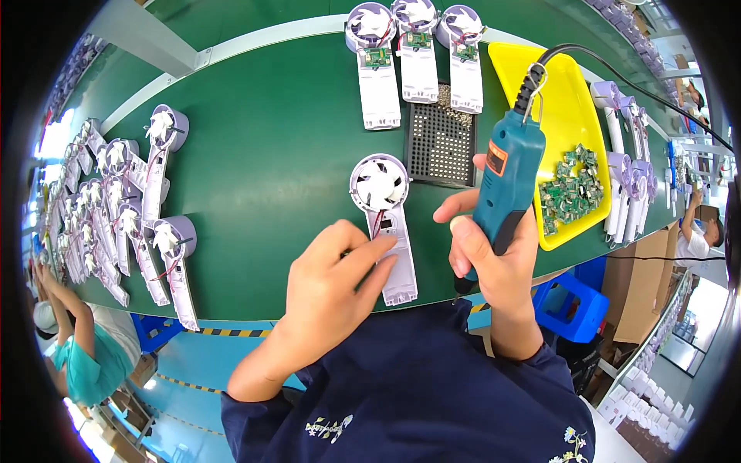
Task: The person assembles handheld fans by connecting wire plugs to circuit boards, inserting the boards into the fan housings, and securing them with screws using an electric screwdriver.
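Observation:
A white and pale purple handheld fan half (379, 185) lies face up on the green table in front of me, its handle pointing toward me. Red and black wires run from its white blades into the handle. My left hand (332, 282) is over the handle's left side, fingers bent and apart, fingertips at the handle; its thumb is hidden. In my right hand (494, 262) is a teal electric screwdriver (505, 170), held tilted, tip down, right of the fan. Its tip is near the table's front edge, and a black cable leaves its top.
Behind the fan stands a black perforated screw tray (441, 143), with three fan halves (419, 62) bearing green boards beyond it. A yellow tray (567, 100) holds small circuit boards (573, 189). Many fan halves (174, 239) lie at left, more fans (627, 185) at right. A blue stool (571, 307) stands below.

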Demonstrator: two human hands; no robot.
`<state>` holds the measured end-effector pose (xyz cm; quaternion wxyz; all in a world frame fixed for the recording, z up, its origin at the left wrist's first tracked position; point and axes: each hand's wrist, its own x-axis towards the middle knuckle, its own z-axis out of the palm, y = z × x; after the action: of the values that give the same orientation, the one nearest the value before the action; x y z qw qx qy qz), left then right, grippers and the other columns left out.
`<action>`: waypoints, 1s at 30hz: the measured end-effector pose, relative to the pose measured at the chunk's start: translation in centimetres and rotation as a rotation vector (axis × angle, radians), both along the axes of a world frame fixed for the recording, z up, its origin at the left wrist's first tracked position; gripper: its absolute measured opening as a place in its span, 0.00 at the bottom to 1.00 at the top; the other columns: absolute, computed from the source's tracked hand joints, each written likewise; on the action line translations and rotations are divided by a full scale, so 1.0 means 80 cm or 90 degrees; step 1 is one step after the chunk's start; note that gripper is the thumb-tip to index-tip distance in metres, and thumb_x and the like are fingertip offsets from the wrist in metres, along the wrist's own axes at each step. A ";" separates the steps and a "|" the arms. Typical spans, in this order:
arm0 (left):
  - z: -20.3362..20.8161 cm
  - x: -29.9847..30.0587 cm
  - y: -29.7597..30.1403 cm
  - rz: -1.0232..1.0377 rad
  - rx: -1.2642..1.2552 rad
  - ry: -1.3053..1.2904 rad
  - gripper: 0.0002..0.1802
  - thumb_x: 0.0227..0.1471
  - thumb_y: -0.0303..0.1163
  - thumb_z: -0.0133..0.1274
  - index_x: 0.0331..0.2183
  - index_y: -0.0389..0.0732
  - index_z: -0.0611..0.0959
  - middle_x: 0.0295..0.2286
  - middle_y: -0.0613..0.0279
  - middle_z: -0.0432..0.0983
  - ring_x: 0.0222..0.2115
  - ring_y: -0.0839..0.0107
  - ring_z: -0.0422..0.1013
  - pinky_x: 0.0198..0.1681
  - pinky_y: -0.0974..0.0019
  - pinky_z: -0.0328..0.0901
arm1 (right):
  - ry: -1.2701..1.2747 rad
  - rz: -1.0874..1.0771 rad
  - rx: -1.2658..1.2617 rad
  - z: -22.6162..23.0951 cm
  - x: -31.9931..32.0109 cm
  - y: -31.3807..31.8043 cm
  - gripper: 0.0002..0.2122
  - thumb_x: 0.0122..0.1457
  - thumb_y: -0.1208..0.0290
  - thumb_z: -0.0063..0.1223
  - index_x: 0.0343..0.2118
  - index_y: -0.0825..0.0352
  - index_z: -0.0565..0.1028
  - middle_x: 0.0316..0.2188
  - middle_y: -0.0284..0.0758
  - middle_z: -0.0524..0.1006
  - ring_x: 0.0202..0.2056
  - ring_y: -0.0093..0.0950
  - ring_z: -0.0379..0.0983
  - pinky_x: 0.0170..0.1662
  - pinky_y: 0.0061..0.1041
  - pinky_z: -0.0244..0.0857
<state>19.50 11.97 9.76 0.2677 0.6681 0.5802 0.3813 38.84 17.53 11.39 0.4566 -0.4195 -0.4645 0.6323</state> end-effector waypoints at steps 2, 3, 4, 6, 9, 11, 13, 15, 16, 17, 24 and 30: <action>0.002 0.008 0.008 -0.020 0.009 0.077 0.14 0.41 0.19 0.66 0.35 0.38 0.86 0.24 0.61 0.68 0.21 0.67 0.67 0.23 0.65 0.62 | 0.008 -0.018 -0.009 0.001 0.000 0.000 0.27 0.60 0.80 0.57 0.61 0.68 0.59 0.35 0.41 0.79 0.18 0.13 0.66 0.20 0.12 0.59; 0.001 0.009 0.009 -0.026 0.006 0.079 0.14 0.41 0.19 0.66 0.35 0.38 0.86 0.24 0.61 0.68 0.21 0.67 0.67 0.23 0.65 0.62 | 0.021 -0.014 -0.020 0.001 -0.001 -0.001 0.28 0.60 0.80 0.57 0.61 0.67 0.59 0.35 0.41 0.79 0.18 0.13 0.66 0.19 0.12 0.59; 0.000 0.008 0.008 -0.020 -0.013 0.097 0.13 0.42 0.21 0.65 0.35 0.38 0.85 0.24 0.62 0.68 0.22 0.66 0.69 0.24 0.63 0.64 | 0.034 -0.011 -0.031 0.002 0.000 -0.003 0.28 0.60 0.81 0.56 0.62 0.67 0.58 0.34 0.41 0.79 0.17 0.13 0.65 0.19 0.12 0.59; -0.002 0.010 0.007 -0.003 -0.044 0.121 0.10 0.44 0.22 0.64 0.33 0.38 0.84 0.24 0.63 0.68 0.23 0.64 0.70 0.24 0.62 0.65 | 0.033 0.025 -0.043 0.002 0.006 -0.005 0.29 0.59 0.82 0.57 0.62 0.70 0.58 0.43 0.40 0.76 0.29 0.18 0.74 0.31 0.16 0.68; -0.009 0.012 0.005 0.004 -0.051 0.126 0.09 0.44 0.22 0.64 0.33 0.38 0.85 0.23 0.63 0.68 0.22 0.64 0.69 0.23 0.63 0.65 | 0.039 0.014 -0.063 0.000 0.006 -0.005 0.29 0.58 0.83 0.58 0.61 0.73 0.59 0.54 0.38 0.69 0.43 0.23 0.76 0.45 0.23 0.69; -0.011 0.015 0.006 0.004 -0.056 0.127 0.09 0.44 0.22 0.65 0.32 0.38 0.85 0.23 0.63 0.69 0.21 0.65 0.69 0.23 0.63 0.65 | 0.032 0.024 -0.063 -0.003 0.008 -0.005 0.29 0.58 0.83 0.58 0.61 0.73 0.59 0.55 0.39 0.69 0.41 0.23 0.77 0.44 0.22 0.70; -0.013 0.016 0.006 0.014 -0.064 0.114 0.09 0.43 0.22 0.65 0.31 0.38 0.85 0.23 0.64 0.69 0.21 0.66 0.69 0.22 0.64 0.64 | 0.051 0.016 -0.061 -0.008 0.011 -0.006 0.29 0.58 0.83 0.58 0.61 0.73 0.59 0.55 0.39 0.68 0.41 0.23 0.77 0.44 0.22 0.70; -0.012 0.017 0.007 0.017 -0.062 0.135 0.09 0.43 0.21 0.65 0.31 0.38 0.85 0.23 0.64 0.69 0.21 0.66 0.69 0.22 0.64 0.63 | 0.069 0.008 -0.060 -0.012 0.012 -0.007 0.29 0.59 0.82 0.58 0.61 0.73 0.58 0.55 0.39 0.68 0.40 0.23 0.77 0.44 0.22 0.70; -0.012 0.018 0.006 0.023 -0.053 0.152 0.09 0.43 0.21 0.65 0.31 0.38 0.85 0.22 0.64 0.69 0.20 0.66 0.69 0.22 0.64 0.63 | 0.073 0.000 -0.051 -0.014 0.011 -0.007 0.28 0.59 0.82 0.58 0.60 0.73 0.59 0.54 0.39 0.70 0.40 0.22 0.77 0.44 0.22 0.70; -0.013 0.018 0.005 0.019 -0.059 0.156 0.09 0.43 0.21 0.65 0.31 0.38 0.85 0.22 0.64 0.69 0.20 0.66 0.69 0.22 0.64 0.63 | 0.076 -0.008 -0.042 -0.016 0.011 -0.007 0.27 0.59 0.82 0.59 0.59 0.73 0.59 0.52 0.39 0.71 0.39 0.21 0.77 0.43 0.21 0.70; -0.014 0.017 0.006 0.001 -0.041 0.180 0.10 0.41 0.19 0.65 0.30 0.38 0.84 0.22 0.64 0.68 0.19 0.67 0.67 0.20 0.65 0.61 | 0.077 0.010 -0.035 -0.021 0.014 -0.001 0.24 0.59 0.81 0.59 0.56 0.73 0.61 0.41 0.36 0.76 0.37 0.19 0.76 0.41 0.19 0.69; -0.014 0.019 0.003 0.009 -0.039 0.140 0.12 0.40 0.15 0.65 0.31 0.37 0.84 0.23 0.62 0.69 0.19 0.68 0.68 0.20 0.68 0.61 | 0.086 -0.007 -0.065 -0.025 0.014 -0.004 0.23 0.59 0.80 0.60 0.55 0.72 0.62 0.34 0.33 0.77 0.35 0.17 0.75 0.38 0.18 0.69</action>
<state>20.98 12.19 8.65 0.2201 0.6931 0.6222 0.2900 39.98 17.25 9.37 0.4688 -0.4011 -0.3973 0.6793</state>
